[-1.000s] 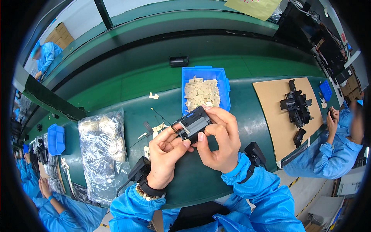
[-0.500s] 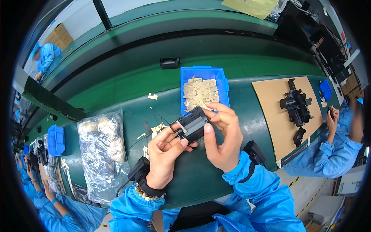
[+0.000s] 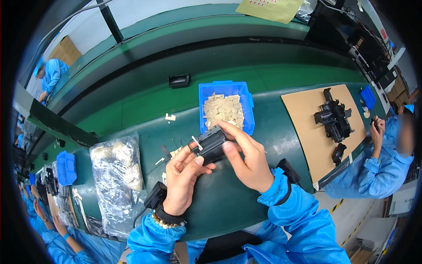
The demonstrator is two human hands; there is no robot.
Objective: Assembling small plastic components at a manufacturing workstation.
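Above the table's near half I hold a black plastic housing (image 3: 212, 147) with a boxy, ribbed body. My left hand (image 3: 182, 178) grips its left end, fingers and thumb curled round it. A small pale strip (image 3: 196, 141) shows at that end; I cannot tell whether it is fixed there. My right hand (image 3: 248, 160) is at the other end, index finger along the top edge and thumb against the near face. Just beyond the housing stands a blue bin (image 3: 249, 115) full of flat beige pieces (image 3: 223, 109).
Left of my hands lies a clear plastic bag (image 3: 116, 185) of pale parts. Several loose beige pieces (image 3: 170, 117) and thin dark parts are scattered nearby. Another black housing (image 3: 179, 81) lies on the green strip behind. Cardboard (image 3: 303, 132) at right bears black assemblies (image 3: 334, 116). Co-workers sit both sides.
The view has shifted slightly. The housing has tilted a little in my hands, its near face now darker. My right index finger has moved over its top edge. The housing behind has shifted left.
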